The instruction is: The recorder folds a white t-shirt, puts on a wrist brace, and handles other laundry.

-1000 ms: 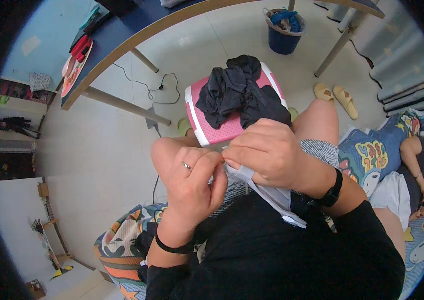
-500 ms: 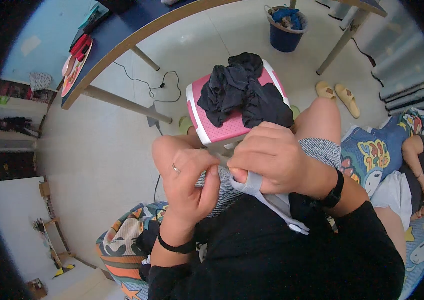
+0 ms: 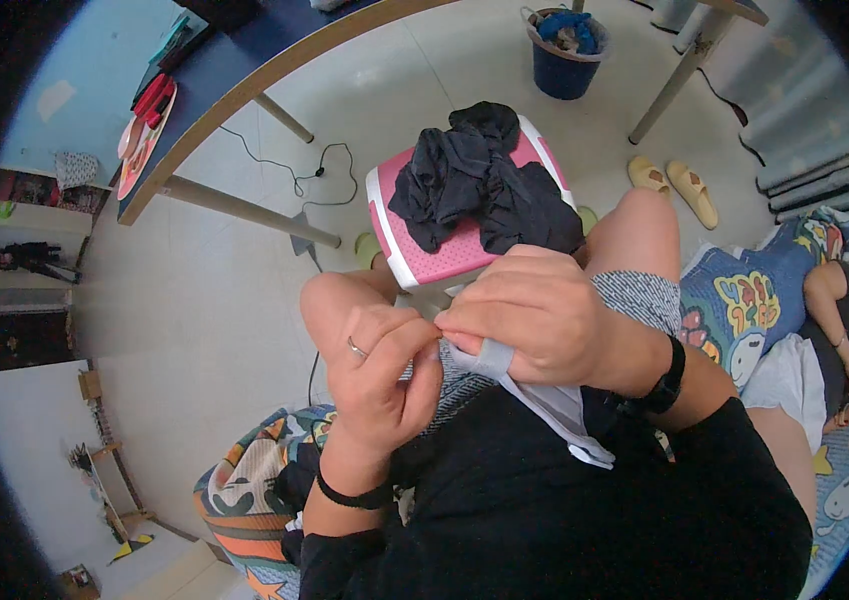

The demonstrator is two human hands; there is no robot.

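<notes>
My right hand (image 3: 529, 315) is closed around a light grey fabric strap (image 3: 554, 410), whose lower part hangs over my black shirt and ends in a small pale fastening. A looped piece of the same fabric shows beneath the fingers. Just to the left, my left hand (image 3: 384, 365), with a ring on one finger, is pinched together. Its fingertips meet those of the right hand above my lap. Whatever lies between the left fingers is hidden or too small to make out. Beyond the hands, black garments (image 3: 484, 180) lie crumpled on a pink and white stool (image 3: 454, 255).
A blue-topped table (image 3: 234, 75) curves across the far left. A dark bucket (image 3: 562, 80) with a liner and yellow slippers (image 3: 689, 195) are on the tiled floor, beside a black cable (image 3: 289, 175). To the right, another person (image 3: 829, 330) lies on a patterned bed cover (image 3: 734, 290).
My right fingertips have moved left and now touch the left hand's fingertips. More of the strap's hanging part shows below the right hand.
</notes>
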